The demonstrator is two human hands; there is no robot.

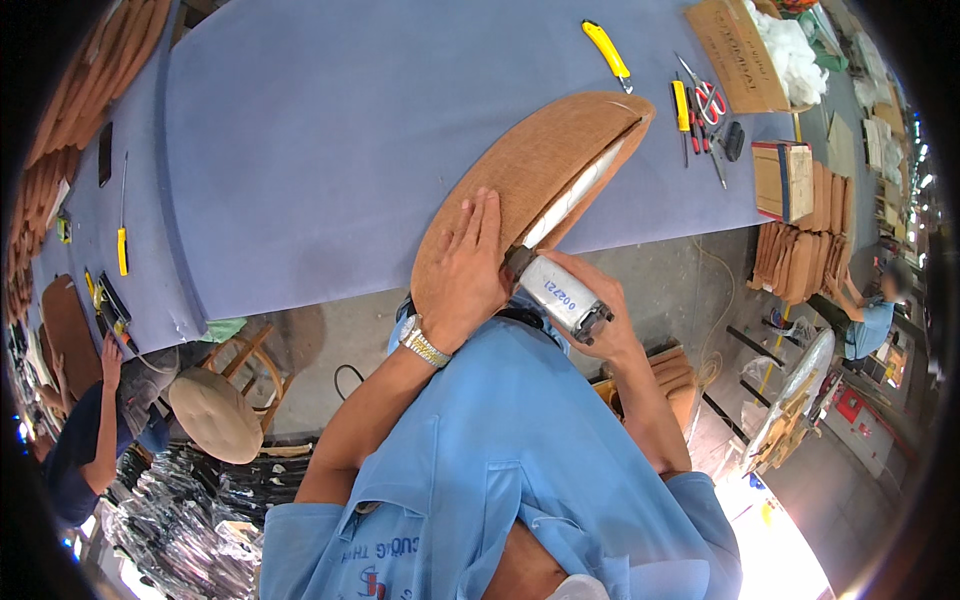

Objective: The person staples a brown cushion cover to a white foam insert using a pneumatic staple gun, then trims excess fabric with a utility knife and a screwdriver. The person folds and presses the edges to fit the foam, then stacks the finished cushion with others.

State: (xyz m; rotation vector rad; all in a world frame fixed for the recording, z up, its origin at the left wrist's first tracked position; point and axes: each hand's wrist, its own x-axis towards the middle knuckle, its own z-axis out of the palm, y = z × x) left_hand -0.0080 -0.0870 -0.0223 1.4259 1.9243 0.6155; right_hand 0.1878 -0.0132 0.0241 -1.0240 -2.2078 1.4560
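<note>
A curved, oval panel covered in brown fabric (520, 170) lies at the near edge of a blue-covered worktable (330, 140), with a pale strip showing along its open right side. My left hand (462, 270), with a metal watch on the wrist, presses flat on the panel's near end. My right hand (598, 310) grips a grey cylindrical power tool (558, 293) with a white label, and its nose touches the panel's edge beside my left fingers.
A yellow utility knife (607, 48), scissors (706, 95) and small hand tools lie on the table's far right, next to a cardboard box (738, 50) and stacked brown panels (805, 240). A round stool (215, 412) stands at the lower left. Other people work at the left and right.
</note>
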